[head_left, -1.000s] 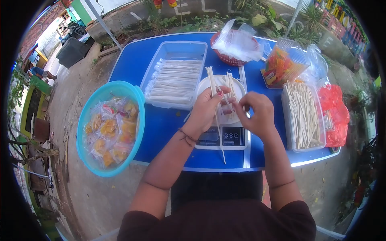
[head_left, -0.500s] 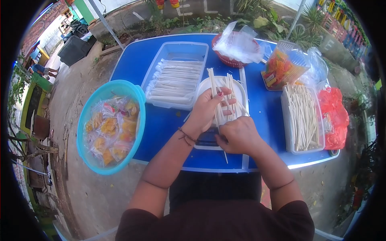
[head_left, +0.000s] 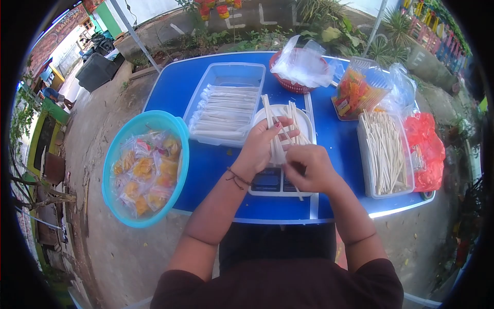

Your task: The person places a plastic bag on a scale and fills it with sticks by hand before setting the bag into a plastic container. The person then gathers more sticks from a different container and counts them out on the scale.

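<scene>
A small bundle of pale thin sticks (head_left: 267,110) stands tilted in my left hand (head_left: 262,144), whose fingers are wrapped round it. Clear plastic seems to cover the bundle's lower end. My right hand (head_left: 311,167) is closed just beside that end, its fingers curled in; what it pinches is hidden, though a thin stick's tip shows below it. Under both hands is a white kitchen scale (head_left: 307,121) with a dark display (head_left: 266,180). More loose sticks (head_left: 292,114) lie on its plate, partly behind my hands.
A clear tub (head_left: 226,72) of wrapped stick bundles stands behind left. At left is a turquoise basin (head_left: 107,180) of bagged snacks. To the right are a box (head_left: 383,154) of loose sticks, a red bag (head_left: 429,149), a snack container (head_left: 357,92) and a red basket (head_left: 293,85) with plastic bags.
My right hand has shifted slightly right, away from the bundle, uncovering more of the scale's display. My left hand keeps its hold on the sticks. The whole view has shifted slightly.
</scene>
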`<state>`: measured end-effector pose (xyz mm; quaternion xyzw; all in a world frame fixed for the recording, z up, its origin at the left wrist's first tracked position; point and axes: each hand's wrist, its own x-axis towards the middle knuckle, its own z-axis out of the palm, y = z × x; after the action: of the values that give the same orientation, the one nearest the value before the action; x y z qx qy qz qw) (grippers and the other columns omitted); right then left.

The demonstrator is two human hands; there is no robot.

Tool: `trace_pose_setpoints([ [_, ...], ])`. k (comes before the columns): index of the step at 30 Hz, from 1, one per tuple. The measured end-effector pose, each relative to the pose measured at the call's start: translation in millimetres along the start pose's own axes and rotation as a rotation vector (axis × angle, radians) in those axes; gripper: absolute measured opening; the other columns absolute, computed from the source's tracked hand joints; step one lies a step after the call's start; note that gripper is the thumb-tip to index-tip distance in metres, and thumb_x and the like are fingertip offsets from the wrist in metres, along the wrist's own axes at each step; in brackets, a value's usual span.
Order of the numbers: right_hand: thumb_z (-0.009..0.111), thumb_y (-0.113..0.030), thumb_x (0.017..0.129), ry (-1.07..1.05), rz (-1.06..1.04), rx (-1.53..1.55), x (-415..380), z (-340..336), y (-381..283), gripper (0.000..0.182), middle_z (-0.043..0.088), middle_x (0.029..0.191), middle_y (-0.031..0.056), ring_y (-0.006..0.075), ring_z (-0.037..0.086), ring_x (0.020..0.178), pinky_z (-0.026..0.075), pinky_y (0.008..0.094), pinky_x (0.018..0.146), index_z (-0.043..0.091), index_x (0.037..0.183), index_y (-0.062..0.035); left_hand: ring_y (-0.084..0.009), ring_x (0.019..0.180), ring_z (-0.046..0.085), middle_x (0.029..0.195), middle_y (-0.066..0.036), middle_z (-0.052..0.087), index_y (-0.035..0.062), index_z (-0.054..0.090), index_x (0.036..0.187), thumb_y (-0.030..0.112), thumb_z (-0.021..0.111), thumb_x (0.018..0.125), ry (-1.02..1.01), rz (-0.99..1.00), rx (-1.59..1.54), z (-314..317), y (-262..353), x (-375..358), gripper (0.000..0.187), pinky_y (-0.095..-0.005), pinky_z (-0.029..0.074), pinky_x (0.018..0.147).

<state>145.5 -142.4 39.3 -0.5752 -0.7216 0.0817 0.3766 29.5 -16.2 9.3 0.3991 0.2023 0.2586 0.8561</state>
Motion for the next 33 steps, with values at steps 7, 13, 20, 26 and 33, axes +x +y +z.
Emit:
trace_pose_setpoints([
  [7, 0.053, -0.011, 0.097, 0.389, 0.467, 0.432, 8, 4, 28, 0.018, 0.058, 0.059, 0.0103, 0.0154, 0.055, 0.051, 0.042, 0.0311, 0.051, 0.057, 0.085, 0.001, -0.0269, 0.107, 0.063, 0.124, -0.012, 0.056, 0.0016, 0.051, 0.122, 0.014, 0.038, 0.102, 0.046, 0.026, 0.075, 1, 9, -3, 0.026, -0.0368, 0.06, 0.077],
  [13, 0.067, -0.017, 0.087, 0.379, 0.468, -0.058, 17, 4, 45, 0.019, 0.06, 0.063, 0.0086, 0.0226, 0.056, 0.051, 0.044, 0.0325, 0.052, 0.064, 0.096, -0.0008, -0.0305, 0.109, 0.062, 0.125, -0.014, 0.056, 0.0011, 0.049, 0.123, 0.014, 0.038, 0.102, 0.044, -0.005, 0.107, 2, 10, -3, 0.027, -0.0385, 0.061, 0.075],
  [20, 0.07, -0.008, 0.077, 0.451, 0.122, -0.19, 11, 9, 38, 0.02, 0.063, 0.076, 0.0061, 0.0242, 0.061, 0.067, 0.046, 0.0366, 0.061, 0.061, 0.094, -0.0064, -0.0278, 0.106, 0.063, 0.124, -0.014, 0.057, 0.0014, 0.047, 0.126, 0.016, 0.04, 0.103, -0.012, -0.033, 0.037, 4, 9, -4, 0.028, -0.0364, 0.06, 0.081],
  [26, 0.07, -0.003, 0.074, 0.431, 0.215, 0.08, 10, 18, 25, 0.021, 0.061, 0.073, 0.006, 0.0186, 0.056, 0.059, 0.043, 0.0321, 0.055, 0.056, 0.09, -0.004, -0.0165, 0.1, 0.06, 0.119, -0.009, 0.057, 0.0036, 0.049, 0.125, 0.017, 0.041, 0.104, -0.133, -0.076, 0.067, 1, -2, -3, 0.027, -0.0345, 0.056, 0.084],
  [33, 0.068, -0.001, 0.074, 0.559, 0.223, 0.016, 8, 15, 33, 0.019, 0.06, 0.071, 0.0041, 0.0154, 0.052, 0.058, 0.04, 0.0313, 0.054, 0.055, 0.087, -0.0048, -0.0276, 0.112, 0.06, 0.13, -0.018, 0.053, -0.0027, 0.044, 0.129, 0.013, 0.034, 0.103, 0.022, -0.021, -0.117, 3, 3, 0, 0.032, -0.0386, 0.056, 0.093],
])
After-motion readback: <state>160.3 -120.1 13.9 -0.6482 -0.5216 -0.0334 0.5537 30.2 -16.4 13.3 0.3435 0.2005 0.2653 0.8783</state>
